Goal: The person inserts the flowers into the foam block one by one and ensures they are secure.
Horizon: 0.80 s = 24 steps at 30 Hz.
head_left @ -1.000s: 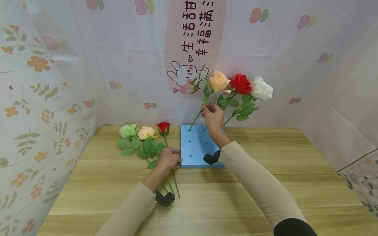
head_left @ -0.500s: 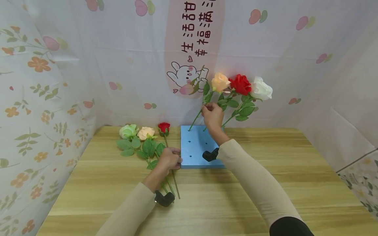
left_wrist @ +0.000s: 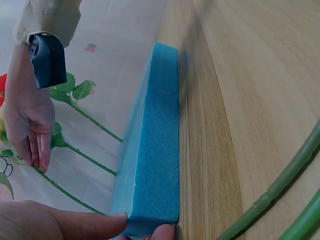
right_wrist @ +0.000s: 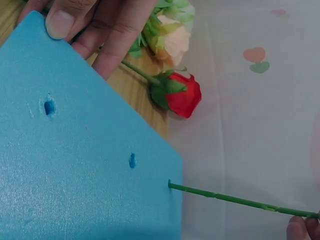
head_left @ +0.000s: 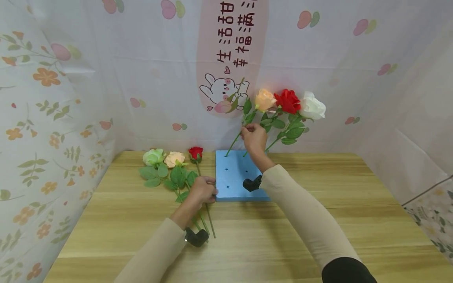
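Note:
My right hand (head_left: 255,137) pinches the upright stem (head_left: 232,144) of a peach rose (head_left: 264,100). That stem stands in the back-left hole of a blue foam block (head_left: 235,179), as the right wrist view also shows. Beside it, a red rose (head_left: 288,101) and a white rose (head_left: 312,106) lean right, their stems running down to the block's back edge. At the block's left side, my left hand (head_left: 203,190) holds the front-left corner, thumb (right_wrist: 61,24) on the top face and fingers along the side. Several holes show in the top face; my right forearm hides part of it.
Left of the block, a pale green rose (head_left: 153,157), another peach rose (head_left: 174,159) and a small red rose (head_left: 196,153) lie on the wooden table (head_left: 318,177), stems passing under my left hand. A printed cloth (head_left: 159,78) hangs close behind the table.
The held peach rose's bloom has shifted slightly right, toward the red rose. My right forearm has shifted a little; my left hand stays at the block's corner.

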{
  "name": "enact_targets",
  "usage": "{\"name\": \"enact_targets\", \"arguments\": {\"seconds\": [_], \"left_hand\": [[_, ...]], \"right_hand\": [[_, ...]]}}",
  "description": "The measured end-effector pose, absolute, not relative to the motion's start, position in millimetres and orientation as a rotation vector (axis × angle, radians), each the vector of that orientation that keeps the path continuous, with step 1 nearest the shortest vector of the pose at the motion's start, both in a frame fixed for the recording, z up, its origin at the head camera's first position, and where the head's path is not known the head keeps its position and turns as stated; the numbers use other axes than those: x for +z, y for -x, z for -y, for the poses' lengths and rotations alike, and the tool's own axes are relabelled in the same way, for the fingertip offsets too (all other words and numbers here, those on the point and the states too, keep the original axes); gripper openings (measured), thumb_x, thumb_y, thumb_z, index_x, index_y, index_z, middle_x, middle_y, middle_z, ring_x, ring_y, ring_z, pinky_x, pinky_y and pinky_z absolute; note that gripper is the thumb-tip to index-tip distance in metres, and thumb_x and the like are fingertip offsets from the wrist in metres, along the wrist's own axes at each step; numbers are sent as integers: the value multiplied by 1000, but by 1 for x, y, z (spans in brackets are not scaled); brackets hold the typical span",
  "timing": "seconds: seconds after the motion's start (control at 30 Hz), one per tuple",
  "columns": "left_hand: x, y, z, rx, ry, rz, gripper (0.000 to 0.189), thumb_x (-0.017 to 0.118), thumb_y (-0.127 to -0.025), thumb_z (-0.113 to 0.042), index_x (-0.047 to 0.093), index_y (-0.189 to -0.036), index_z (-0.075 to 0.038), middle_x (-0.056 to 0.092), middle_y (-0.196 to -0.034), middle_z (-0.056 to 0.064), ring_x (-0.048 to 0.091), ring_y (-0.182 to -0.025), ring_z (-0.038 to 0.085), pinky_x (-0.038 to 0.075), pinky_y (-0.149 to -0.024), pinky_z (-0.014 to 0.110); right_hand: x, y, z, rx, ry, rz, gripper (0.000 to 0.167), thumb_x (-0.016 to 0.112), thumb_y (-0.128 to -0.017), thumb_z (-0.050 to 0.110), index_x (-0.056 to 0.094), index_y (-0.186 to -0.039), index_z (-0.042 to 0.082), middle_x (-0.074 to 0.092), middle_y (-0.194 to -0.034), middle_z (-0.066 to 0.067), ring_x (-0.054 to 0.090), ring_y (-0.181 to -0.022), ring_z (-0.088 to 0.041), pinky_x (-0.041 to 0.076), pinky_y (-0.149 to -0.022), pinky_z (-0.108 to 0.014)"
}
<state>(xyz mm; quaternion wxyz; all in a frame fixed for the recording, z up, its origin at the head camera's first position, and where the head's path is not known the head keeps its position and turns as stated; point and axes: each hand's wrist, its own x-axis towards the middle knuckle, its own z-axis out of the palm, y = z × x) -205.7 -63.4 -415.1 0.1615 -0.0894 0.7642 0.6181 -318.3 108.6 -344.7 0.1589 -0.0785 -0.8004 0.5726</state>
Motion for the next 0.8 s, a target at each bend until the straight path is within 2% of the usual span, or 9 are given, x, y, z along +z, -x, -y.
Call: {"name": "enact_targets", "arguments": {"seconds": [0.27,0.47,0.7,0.8], "left_hand": [[-420,208,64,1751,247,-2182,43,59,-89,6,56,-131,2,58,-120,21,66,-90,27,58,-72,34],[-416,210,66,1754,247,-2198,44,59,-89,6,55,-132,2,59,-120,21,66,-89,28,58,-71,34],[-418,208,65,1743,216,-2223,44,59,-88,5,56,-132,1,61,-121,20,67,-89,27,58,-71,35],[-418,207,65,1743,193,-2244,46,60,-87,5,56,-132,2,62,-116,20,68,-87,26,58,-71,35]], "right_hand": [[-342,313,-110,1731,206,2284,22,62,-95,12,67,-111,-2,69,-102,-18,69,-94,-30,57,-80,-30],[-338,302,-114,1803,172,2325,27,59,-96,12,66,-118,-2,68,-107,-20,69,-96,-28,56,-82,-30],[-335,281,-132,1858,123,2323,27,61,-94,10,65,-118,-4,68,-108,-22,70,-84,-17,57,-80,-29],[-333,272,-142,1855,92,2343,25,62,-94,9,66,-116,-3,69,-106,-22,71,-80,-14,57,-79,-30]]}}
